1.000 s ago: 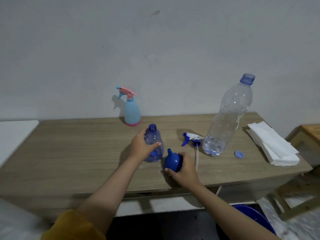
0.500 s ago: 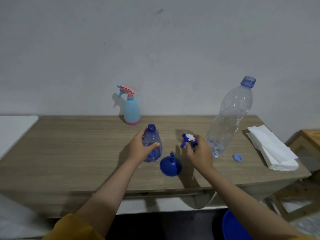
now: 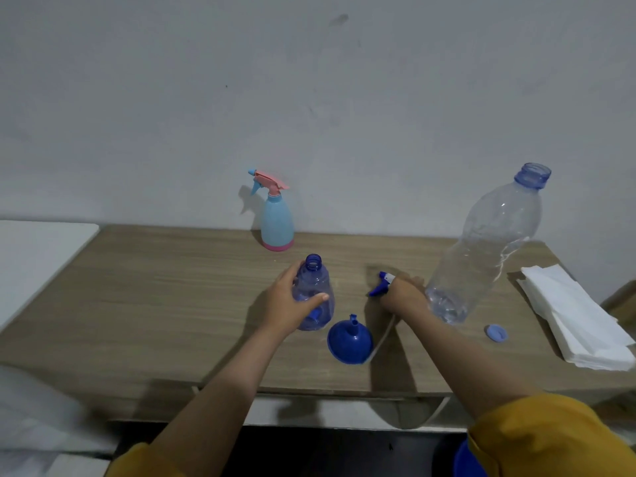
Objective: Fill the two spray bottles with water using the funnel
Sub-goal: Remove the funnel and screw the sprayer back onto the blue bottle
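Observation:
My left hand grips a small clear blue spray bottle, uncapped and upright on the wooden table. My right hand is closed over the blue and white spray head, whose white tube trails toward me. The blue funnel lies spout-up on the table between my hands. A light blue spray bottle with a pink trigger stands at the back by the wall. The large clear water bottle stands uncapped at the right, holding a little water.
A blue bottle cap lies right of the water bottle. A stack of white paper napkins lies at the table's right end. A white surface adjoins the table on the left. A blue bucket rim shows below the table.
My right hand let go of the funnel, which now rests spout-up, and moved back and right onto the spray head. My left hand stayed on the small bottle.

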`<action>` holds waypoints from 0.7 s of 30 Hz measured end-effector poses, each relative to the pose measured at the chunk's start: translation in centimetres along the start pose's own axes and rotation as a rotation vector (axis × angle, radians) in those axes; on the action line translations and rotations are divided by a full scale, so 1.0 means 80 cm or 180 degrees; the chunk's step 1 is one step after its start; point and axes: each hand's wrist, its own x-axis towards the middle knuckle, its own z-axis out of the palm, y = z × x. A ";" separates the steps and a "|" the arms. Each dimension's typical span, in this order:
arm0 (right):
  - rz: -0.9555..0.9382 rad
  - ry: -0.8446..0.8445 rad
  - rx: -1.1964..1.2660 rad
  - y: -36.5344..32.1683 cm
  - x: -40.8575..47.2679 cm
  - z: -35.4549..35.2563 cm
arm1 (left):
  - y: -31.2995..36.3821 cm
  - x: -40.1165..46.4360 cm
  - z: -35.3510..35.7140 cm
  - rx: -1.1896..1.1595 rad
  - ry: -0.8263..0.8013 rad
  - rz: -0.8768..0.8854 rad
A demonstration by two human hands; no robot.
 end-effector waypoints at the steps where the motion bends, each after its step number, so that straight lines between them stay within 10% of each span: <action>1: -0.0039 -0.0137 0.0053 -0.002 -0.003 -0.002 | 0.001 -0.001 0.000 0.0024 0.0002 -0.0007; 21: -0.2468 0.1996 0.2790 -0.110 -0.158 -0.181 | 0.014 -0.008 -0.004 0.0026 0.0009 -0.0081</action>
